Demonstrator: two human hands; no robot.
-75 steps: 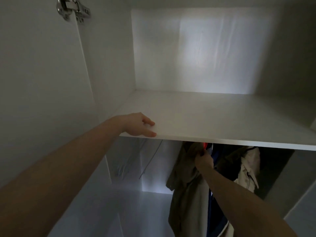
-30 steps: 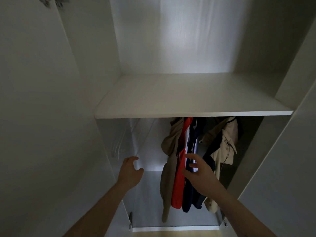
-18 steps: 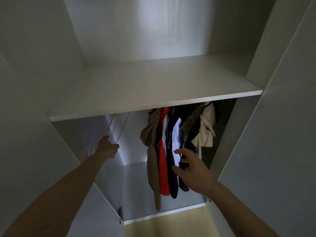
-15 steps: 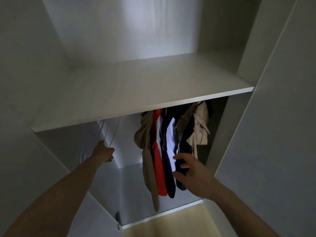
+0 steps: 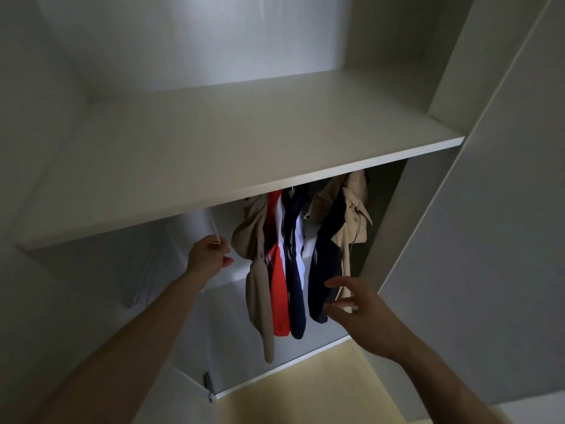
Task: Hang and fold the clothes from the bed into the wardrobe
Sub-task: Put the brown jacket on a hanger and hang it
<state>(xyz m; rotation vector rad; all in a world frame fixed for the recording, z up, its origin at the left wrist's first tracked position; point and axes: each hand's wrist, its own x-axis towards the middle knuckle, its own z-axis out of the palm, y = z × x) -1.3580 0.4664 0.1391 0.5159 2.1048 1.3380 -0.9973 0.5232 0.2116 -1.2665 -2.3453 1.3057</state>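
Inside the white wardrobe, several clothes hang below the shelf (image 5: 275, 154): a beige garment (image 5: 255, 270), a red one (image 5: 279, 289), dark navy ones (image 5: 324, 270) and a cream jacket (image 5: 354, 215). My left hand (image 5: 209, 254) grips a thin white hanger (image 5: 215, 231) just left of the beige garment. My right hand (image 5: 363, 313) hovers with spread fingers in front of the lower navy garment and holds nothing.
More white hangers (image 5: 146, 276) hang at the far left of the compartment. An open wardrobe door (image 5: 489, 240) stands on the right. A hinge (image 5: 208, 379) sits at the bottom left, and light wooden floor (image 5: 321, 390) shows below.
My left hand left the shelf edge, dropped under it and closed on a white hanger. My right hand let go of the hung clothes and drew back, opening. The view tilted down.
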